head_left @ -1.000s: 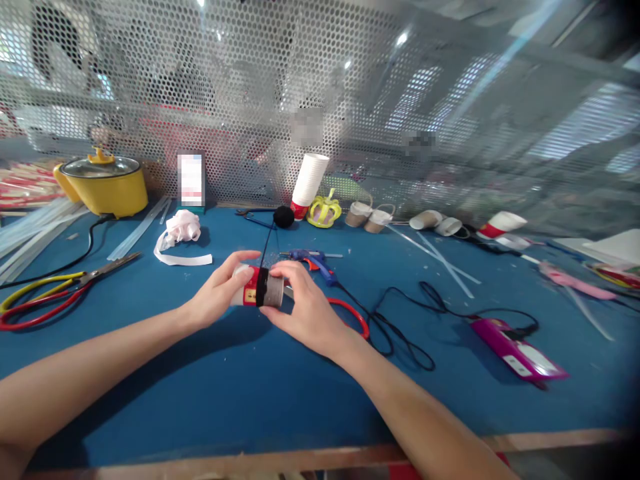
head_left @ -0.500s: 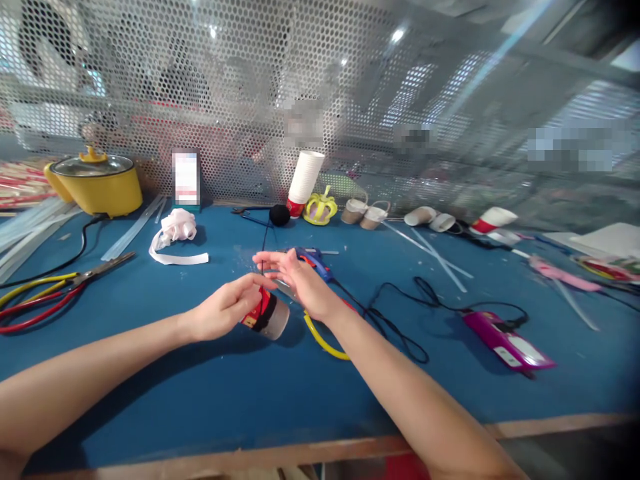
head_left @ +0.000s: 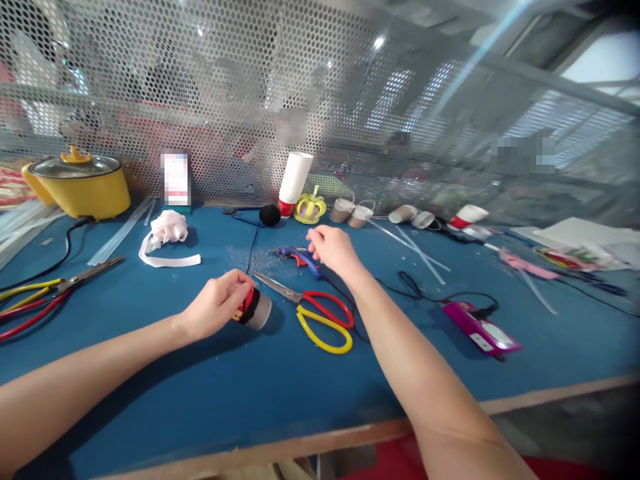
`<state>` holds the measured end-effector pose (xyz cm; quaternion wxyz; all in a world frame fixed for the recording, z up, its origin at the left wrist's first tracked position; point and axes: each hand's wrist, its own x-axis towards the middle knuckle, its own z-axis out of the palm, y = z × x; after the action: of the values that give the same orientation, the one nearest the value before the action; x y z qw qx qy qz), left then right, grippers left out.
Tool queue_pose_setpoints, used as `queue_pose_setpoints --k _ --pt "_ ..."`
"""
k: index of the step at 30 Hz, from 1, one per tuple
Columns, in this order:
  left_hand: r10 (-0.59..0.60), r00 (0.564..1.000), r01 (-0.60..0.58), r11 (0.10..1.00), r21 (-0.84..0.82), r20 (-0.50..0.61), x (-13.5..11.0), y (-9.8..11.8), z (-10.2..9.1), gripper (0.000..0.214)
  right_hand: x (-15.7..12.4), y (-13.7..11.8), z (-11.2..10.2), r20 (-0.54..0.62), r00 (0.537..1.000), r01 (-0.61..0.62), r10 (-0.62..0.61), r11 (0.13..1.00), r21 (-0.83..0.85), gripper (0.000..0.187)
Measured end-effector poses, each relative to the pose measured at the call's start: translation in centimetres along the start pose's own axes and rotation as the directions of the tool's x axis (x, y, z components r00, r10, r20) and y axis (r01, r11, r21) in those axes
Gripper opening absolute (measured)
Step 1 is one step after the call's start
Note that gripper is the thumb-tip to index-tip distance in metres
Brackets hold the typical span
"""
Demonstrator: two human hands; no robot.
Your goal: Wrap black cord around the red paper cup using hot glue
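Observation:
My left hand [head_left: 217,308] is closed around a paper cup [head_left: 261,312] that lies tilted, its bare end facing right. The cup has a red printed part and a band of black yarn around it. A black strand runs from the cup to a black yarn ball [head_left: 270,215]. My right hand [head_left: 333,250] has curled fingers at the rear of a blue glue gun [head_left: 300,255]; whether they touch it or pinch something there I cannot tell. Between the hands lie scissors [head_left: 305,303] with one red and one yellow handle.
White ribbon [head_left: 170,230] and long-bladed scissors [head_left: 63,288] lie at left, near a yellow pot [head_left: 85,187]. Behind stand stacked paper cups [head_left: 296,180], a yellow crown-shaped piece [head_left: 310,208] and small baskets [head_left: 361,213]. A purple power strip [head_left: 480,330] with cords is at right.
My right hand has moved away from the cup, right and up to the glue gun, with its fingers now curled. The scissors are uncovered. My left hand still holds the cup.

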<state>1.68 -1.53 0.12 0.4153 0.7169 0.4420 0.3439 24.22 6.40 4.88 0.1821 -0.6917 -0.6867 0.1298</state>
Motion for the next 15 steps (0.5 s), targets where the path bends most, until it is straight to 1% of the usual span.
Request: queue_pose_setpoints --k 2,4,7,9,11,13,15 --pt "0.008 1.000 -0.007 0.999 0.050 -0.014 0.1 0.0 -0.1 0.026 0.6 1.7 0.2 -0.011 0.998 -0.065 0.064 0.995 -0.081 0.022" --pt "0.013 1.000 -0.012 0.996 0.093 -0.018 0.1 -0.1 -0.1 0.026 0.9 2.6 1.4 0.016 0.994 -0.110 0.113 0.986 -0.128 0.013" --pt "0.021 1.000 -0.021 0.993 0.115 -0.004 0.0 -0.3 0.0 0.025 1.1 3.1 3.3 0.021 0.987 -0.158 0.162 0.978 -0.135 0.018" --pt "0.024 1.000 -0.025 0.992 0.121 0.007 0.0 -0.4 0.0 0.025 1.1 2.9 3.7 0.000 0.984 -0.178 0.179 0.979 -0.100 0.026" --pt "0.029 1.000 -0.029 0.990 0.140 0.001 0.0 -0.5 -0.1 0.024 0.6 2.7 3.2 -0.022 0.985 -0.172 0.171 0.985 -0.032 0.033" --pt "0.035 0.999 -0.031 0.986 0.167 -0.024 0.1 -0.5 -0.2 0.023 -0.3 2.4 2.0 -0.051 0.989 -0.133 0.136 0.990 0.050 0.039" --pt "0.043 0.998 -0.034 0.982 0.184 -0.046 0.2 -0.4 -0.4 0.024 -1.6 2.1 0.6 -0.054 0.995 -0.069 0.079 0.983 0.168 0.037"
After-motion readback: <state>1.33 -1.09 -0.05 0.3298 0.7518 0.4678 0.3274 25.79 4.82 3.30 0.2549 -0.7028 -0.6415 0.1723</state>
